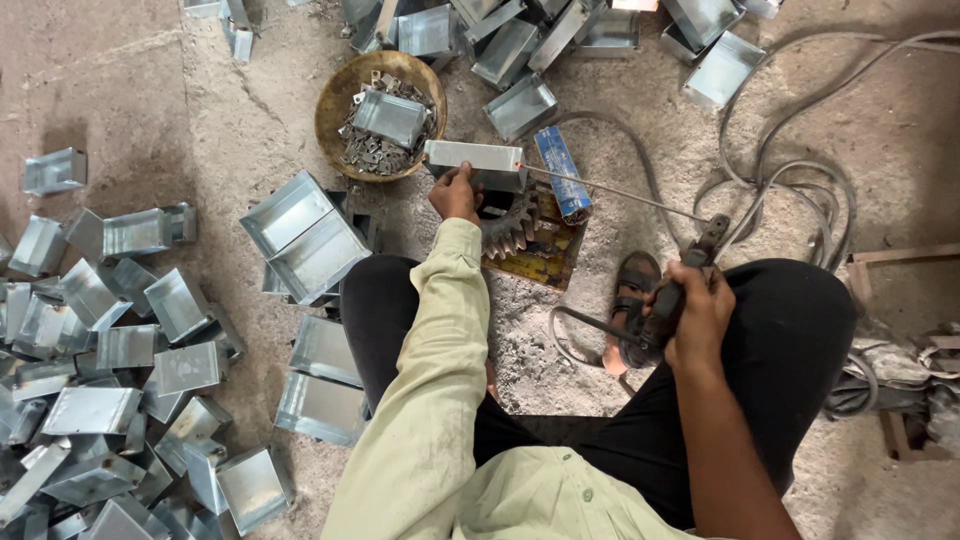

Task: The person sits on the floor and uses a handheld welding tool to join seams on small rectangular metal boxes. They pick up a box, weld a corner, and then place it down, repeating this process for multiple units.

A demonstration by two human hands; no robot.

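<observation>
On the floor ahead, my left hand (455, 192) gripped the metal box (474, 157), long axis crosswise. Right hand (697, 312), fingers closed round the electrode holder (672, 290), aimed its rod (612, 190) leftward, tip touching the box's right end.

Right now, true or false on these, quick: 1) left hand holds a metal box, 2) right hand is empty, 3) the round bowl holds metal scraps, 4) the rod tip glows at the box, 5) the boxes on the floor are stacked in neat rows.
1) True: the left hand grips a metal box.
2) False: the right hand grips an electrode holder with a rod.
3) True: the bowl holds small metal scraps.
4) True: a glowing point shows at the box's edge.
5) False: the loose boxes lie in jumbled heaps.
</observation>
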